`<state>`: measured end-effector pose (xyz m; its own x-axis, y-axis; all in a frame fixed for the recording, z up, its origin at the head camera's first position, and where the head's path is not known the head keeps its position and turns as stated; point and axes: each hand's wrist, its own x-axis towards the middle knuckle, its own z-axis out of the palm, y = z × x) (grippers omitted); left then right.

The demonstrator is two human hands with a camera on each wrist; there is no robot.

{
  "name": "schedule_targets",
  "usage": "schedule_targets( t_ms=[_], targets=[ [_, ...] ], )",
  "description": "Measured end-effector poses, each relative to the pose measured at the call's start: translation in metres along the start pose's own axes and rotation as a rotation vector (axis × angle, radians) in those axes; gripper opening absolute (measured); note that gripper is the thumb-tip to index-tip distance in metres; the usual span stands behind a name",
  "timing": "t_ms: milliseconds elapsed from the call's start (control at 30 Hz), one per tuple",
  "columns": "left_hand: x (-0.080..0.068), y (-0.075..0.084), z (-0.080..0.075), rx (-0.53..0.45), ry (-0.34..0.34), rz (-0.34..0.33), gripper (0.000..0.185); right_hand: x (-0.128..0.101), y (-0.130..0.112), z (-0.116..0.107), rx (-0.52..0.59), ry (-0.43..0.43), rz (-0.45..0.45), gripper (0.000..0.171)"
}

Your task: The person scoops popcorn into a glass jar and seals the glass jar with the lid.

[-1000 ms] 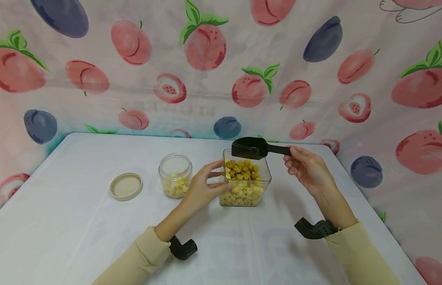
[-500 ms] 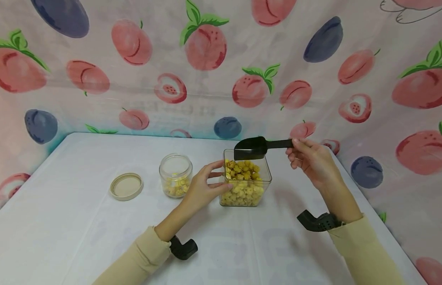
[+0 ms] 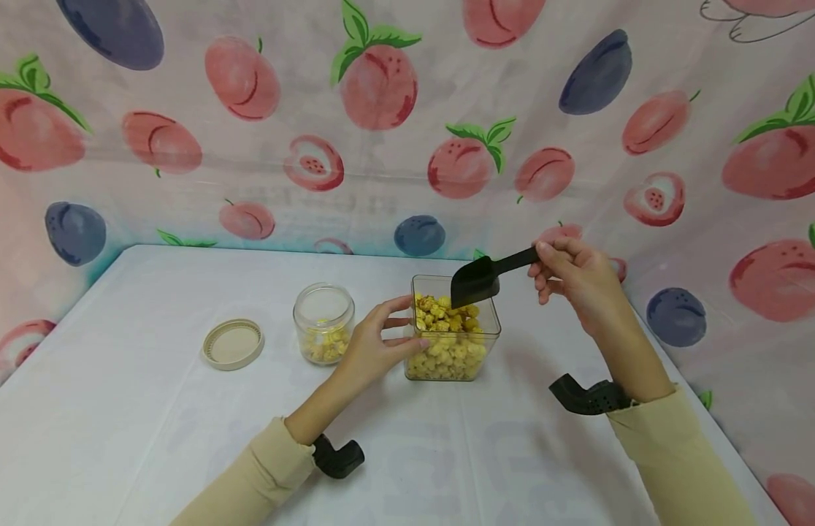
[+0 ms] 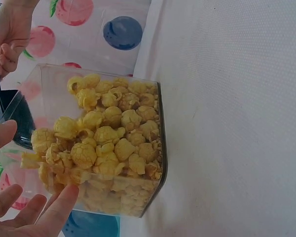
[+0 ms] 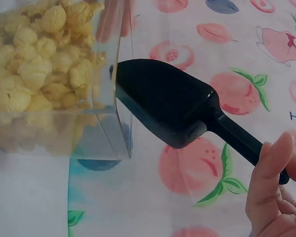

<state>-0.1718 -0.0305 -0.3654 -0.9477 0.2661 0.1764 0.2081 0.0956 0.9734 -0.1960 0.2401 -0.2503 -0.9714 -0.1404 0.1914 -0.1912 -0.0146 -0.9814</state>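
Note:
A clear square container (image 3: pixel 447 358) of yellow popcorn (image 4: pixel 106 133) stands on the table. At its left side my left hand (image 3: pixel 375 340) holds it, one digit reaching onto the front wall and the other fingers along the left wall. My right hand (image 3: pixel 572 277) pinches the handle end of a black scoop (image 3: pixel 475 283). The scoop hangs over the container's right half, tilted with its tip down toward the popcorn. In the right wrist view, the tip of the scoop (image 5: pixel 163 98) overlaps the container's rim, and thumb and fingers grip the handle.
Left of the container stands a round clear jar (image 3: pixel 324 325) without its lid, with a little popcorn at the bottom. Farther left a beige lid (image 3: pixel 233 344) lies on the white table (image 3: pixel 151 431). A fruit-patterned cloth (image 3: pixel 381 168) hangs behind.
The scoop has shifted slightly right and its tip has dipped from nearly level to pointing down, the right hand rising a little. The left hand, container and jar have not moved.

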Motion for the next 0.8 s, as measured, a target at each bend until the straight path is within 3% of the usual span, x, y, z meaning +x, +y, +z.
schedule_targets(
  t_ms=[267, 533, 800],
  targets=[
    [0.001, -0.001, 0.000, -0.003, -0.005, 0.002, 0.069, 0.002, -0.005, 0.004, -0.211, 0.028, -0.031, 0.021],
    [0.000, -0.001, 0.000, 0.002, -0.003, 0.005, 0.068, 0.005, -0.005, 0.013, -0.529, 0.021, -0.064, 0.033],
    [0.000, -0.001, 0.000, 0.003, 0.000, 0.007, 0.067, 0.014, 0.000, 0.016, -0.633, -0.049, -0.047, 0.035]
  ],
)
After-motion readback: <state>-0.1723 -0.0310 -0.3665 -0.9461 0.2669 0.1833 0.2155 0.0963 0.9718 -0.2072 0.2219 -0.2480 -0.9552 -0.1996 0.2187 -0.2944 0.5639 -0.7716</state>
